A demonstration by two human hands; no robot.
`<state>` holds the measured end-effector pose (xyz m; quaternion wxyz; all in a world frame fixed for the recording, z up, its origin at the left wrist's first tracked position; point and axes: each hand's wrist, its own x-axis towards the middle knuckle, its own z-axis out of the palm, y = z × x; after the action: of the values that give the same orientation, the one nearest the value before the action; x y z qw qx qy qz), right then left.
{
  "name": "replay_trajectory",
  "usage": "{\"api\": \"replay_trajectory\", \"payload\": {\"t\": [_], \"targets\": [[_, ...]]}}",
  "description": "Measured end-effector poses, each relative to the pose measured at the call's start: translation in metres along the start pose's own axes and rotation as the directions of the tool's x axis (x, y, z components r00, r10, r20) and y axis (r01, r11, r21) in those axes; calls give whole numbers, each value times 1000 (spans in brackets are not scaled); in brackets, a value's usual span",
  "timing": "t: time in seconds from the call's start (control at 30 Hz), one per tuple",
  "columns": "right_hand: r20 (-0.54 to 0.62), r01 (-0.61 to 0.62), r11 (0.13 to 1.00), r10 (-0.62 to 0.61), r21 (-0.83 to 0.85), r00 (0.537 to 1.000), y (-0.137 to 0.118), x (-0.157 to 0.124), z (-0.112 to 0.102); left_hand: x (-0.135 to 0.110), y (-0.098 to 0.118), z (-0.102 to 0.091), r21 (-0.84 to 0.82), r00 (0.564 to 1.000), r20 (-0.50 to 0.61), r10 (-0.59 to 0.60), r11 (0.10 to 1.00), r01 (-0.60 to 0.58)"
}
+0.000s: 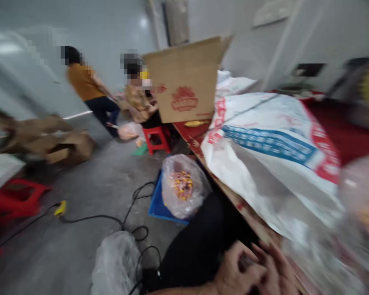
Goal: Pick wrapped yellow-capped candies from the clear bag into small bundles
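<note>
Head view, blurred by motion: both hands sit at the bottom edge, pressed together at the near lip of the table (pixel 233 196). The left hand (pixel 233 272) is curled, fingers bent over something small and grey; what it is cannot be told, nor how firmly it is gripped. The right hand (pixel 276 266) lies against the left with its fingers stretched toward it, touching the same spot; whether it grips anything cannot be told. Just above the hands a white sack (pixel 273 155) with blue and red print lies across the table. Behind it stands an open carton (pixel 184 82) with a red mark. Beside the table on the floor, a clear bag (pixel 183 186) of yellow and pink pieces rests in a blue tray (pixel 156 207). Another clear bag (pixel 117 262) lies nearer, among black cables (pixel 132 205). Beyond, 2 people are near a red stool (pixel 155 137).
</note>
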<state>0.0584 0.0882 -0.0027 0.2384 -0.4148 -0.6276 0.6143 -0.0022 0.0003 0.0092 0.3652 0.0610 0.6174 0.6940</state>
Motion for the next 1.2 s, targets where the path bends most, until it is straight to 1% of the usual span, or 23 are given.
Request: {"api": "replay_trajectory", "payload": {"t": [0.03, 0.07, 0.1, 0.13, 0.17, 0.2, 0.23, 0.27, 0.33, 0.37, 0.4, 0.47, 0.57, 0.7, 0.77, 0.83, 0.9, 0.97, 1.03, 1.07, 1.13, 1.2], "targets": [[-58, 27, 999, -25, 32, 998, -11, -3, 2, -1, 10, 0, 30, 1000, 3, 27, 999, -27], [-125, 95, 995, -91, 30, 988, -22, -3, 3, 0, 20, 0, 48, 999, 28, 30, 998, -31], [-193, 205, 978, -207, -31, 959, -32, 0, 2, 2, 30, -1, 58, 999, 29, 23, 998, -24], [-257, 342, 930, -367, -139, 894, -41, 6, -2, 6, 40, -3, 69, 1000, 5, 23, 997, -23], [-308, 405, 880, -468, -248, 828, -47, 13, -10, 11, 48, -5, 95, 999, -21, 31, 995, -29], [-341, 436, 830, -545, -347, 766, -51, 20, -22, 17, 56, -7, 143, 998, -37, 48, 989, -42], [-369, 441, 788, -598, -429, 711, -52, 26, -36, 24, 63, -9, 202, 996, -49, 78, 977, -66], [-395, 425, 763, -626, -487, 672, -51, 32, -51, 30, 68, -10, 269, 991, -55, 121, 958, -102], [-439, 380, 741, -648, -553, 622, -42, 39, -80, 45, 78, -11, 409, 973, -32, 230, 891, -197], [-458, 356, 742, -645, -568, 612, -36, 41, -93, 52, 82, -10, 470, 958, -8, 286, 847, -249], [-475, 332, 750, -633, -571, 611, -29, 43, -102, 59, 85, -8, 523, 942, 25, 334, 799, -297], [-506, 286, 785, -585, -549, 633, -16, 45, -114, 71, 92, -1, 606, 909, 90, 406, 702, -374], [-536, 235, 829, -517, -507, 668, -4, 48, -118, 85, 98, 12, 692, 868, 167, 468, 571, -441], [-502, 227, 800, -540, -555, 676, -1, 50, -116, 97, 95, 29, 780, 846, 264, 464, 413, -470], [-479, 236, 788, -551, -569, 683, -2, 51, -117, 101, 90, 35, 818, 830, 318, 459, 310, -484], [-469, 239, 788, -548, -568, 692, -5, 51, -118, 104, 87, 38, 839, 827, 362, 430, 237, -490], [-463, 238, 790, -542, -565, 701, -7, 50, -120, 106, 88, 40, 849, 851, 373, 371, 234, -474], [-460, 236, 790, -540, -566, 705, -9, 50, -121, 107, 93, 40, 857, 882, 350, 316, 273, -438], [-460, 237, 791, -539, -563, 706, -10, 49, -122, 107, 98, 41, 860, 893, 308, 328, 305, -409], [-459, 237, 793, -536, -561, 708, -11, 49, -122, 106, 99, 42, 862, 887, 286, 363, 307, -404], [-455, 237, 799, -527, -552, 718, -12, 49, -122, 104, 98, 44, 866, 850, 273, 450, 269, -421], [-454, 230, 807, -514, -544, 728, -12, 49, -122, 103, 93, 46, 867, 809, 330, 486, 183, -464]]}}
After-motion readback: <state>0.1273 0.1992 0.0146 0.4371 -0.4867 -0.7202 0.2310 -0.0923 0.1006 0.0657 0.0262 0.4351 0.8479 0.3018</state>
